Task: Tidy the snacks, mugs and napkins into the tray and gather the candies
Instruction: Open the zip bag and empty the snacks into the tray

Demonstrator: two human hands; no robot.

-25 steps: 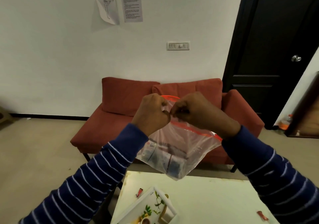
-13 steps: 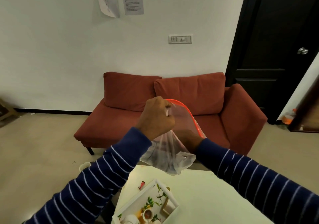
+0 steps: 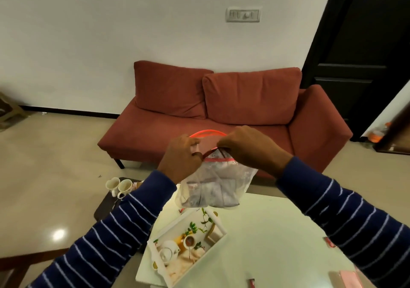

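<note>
here both hands pinch the red zip edge of a clear plastic bag (image 3: 216,185) of wrapped candies, left hand (image 3: 180,158) and right hand (image 3: 250,148) fingers pressed shut on it, held above the white floral tray (image 3: 218,225) on the pale green surface (image 3: 277,243).

Both my hands up in front of me, holding a clear zip bag (image 3: 216,185) by its red-edged mouth. Left hand (image 3: 180,158) pinches the left side of the opening, right hand (image 3: 248,148) pinches the right; mouth part open. Bag hangs above the white surface (image 3: 277,239), wrapped snack packs visible inside. Below it, white tray (image 3: 218,222) with leaf print sits at the surface's left edge. Two mugs (image 3: 118,186) on a dark low stand left of the surface. Red sofa (image 3: 221,103) behind.
</note>
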